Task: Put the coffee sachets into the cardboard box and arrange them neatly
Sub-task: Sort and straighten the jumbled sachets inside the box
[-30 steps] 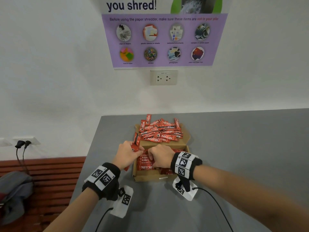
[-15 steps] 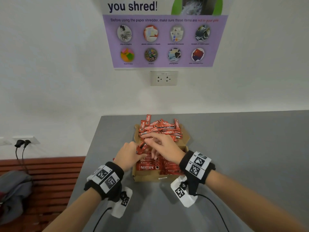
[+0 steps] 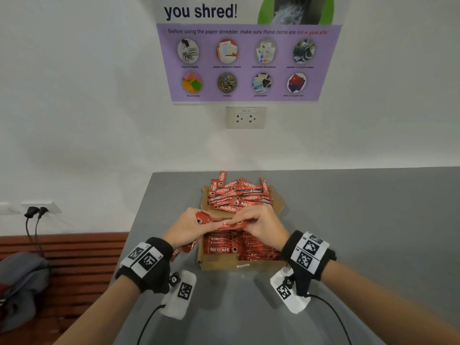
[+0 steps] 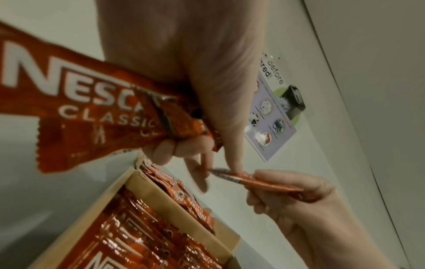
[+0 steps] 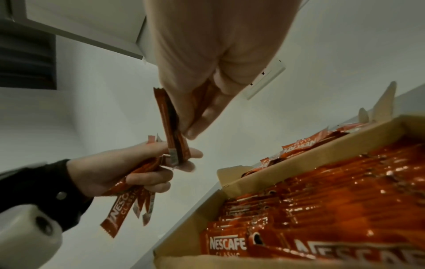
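Note:
An open cardboard box (image 3: 224,265) sits on the grey table, with red Nescafe sachets (image 3: 224,247) lined up flat inside it. A loose pile of sachets (image 3: 239,195) lies on the box's far flap. My left hand (image 3: 189,227) grips a small bunch of sachets (image 5: 128,198) above the box's left edge. My right hand (image 3: 258,225) pinches a single sachet (image 3: 231,224) and holds it against the left hand's fingers (image 4: 197,171). In the right wrist view that single sachet (image 5: 172,127) stands nearly upright between thumb and fingers.
The grey table (image 3: 361,232) ends at its left edge near the box; a wooden bench (image 3: 62,257) with a grey bag (image 3: 20,282) stands below. A white wall with a socket (image 3: 245,117) and purple poster (image 3: 249,61) stands behind.
My right hand left the box, reached to the far pile, then drew back with one sachet to meet the left hand. The left hand rose slightly with its bunch.

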Demonstrator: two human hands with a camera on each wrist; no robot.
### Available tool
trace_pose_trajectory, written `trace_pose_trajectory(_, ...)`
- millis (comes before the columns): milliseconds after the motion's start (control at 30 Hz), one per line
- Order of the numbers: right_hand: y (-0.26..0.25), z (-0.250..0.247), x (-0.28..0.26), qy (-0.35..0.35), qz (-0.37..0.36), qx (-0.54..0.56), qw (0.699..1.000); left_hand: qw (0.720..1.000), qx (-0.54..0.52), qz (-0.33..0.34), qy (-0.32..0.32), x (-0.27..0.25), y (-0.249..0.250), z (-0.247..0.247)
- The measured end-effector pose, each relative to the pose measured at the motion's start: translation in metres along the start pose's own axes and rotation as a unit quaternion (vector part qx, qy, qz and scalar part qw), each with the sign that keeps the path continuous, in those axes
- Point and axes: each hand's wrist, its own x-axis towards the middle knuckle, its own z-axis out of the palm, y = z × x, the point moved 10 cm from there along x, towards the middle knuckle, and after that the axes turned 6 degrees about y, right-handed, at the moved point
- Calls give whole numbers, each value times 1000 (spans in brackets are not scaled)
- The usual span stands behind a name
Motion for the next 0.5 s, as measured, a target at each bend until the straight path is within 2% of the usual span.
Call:
trace_pose_trajectory(100, 2, 7, -2, -72, 3, -61, 996, 998, -1, -7, 59, 5, -6, -11)
trace_pose_trajectory(167, 10, 13, -6, -124, 36, -66, 990, 996, 35, -5, 87, 9, -11, -17)
trace_pose_trajectory(300, 11, 16, -5, -120, 72, -81, 987, 991, 114, 9, 62, 11, -11, -12)
trace_pose_trajectory(500, 30, 53, -9, -204, 118, -145, 961, 984, 179, -5, 10, 8, -20, 1)
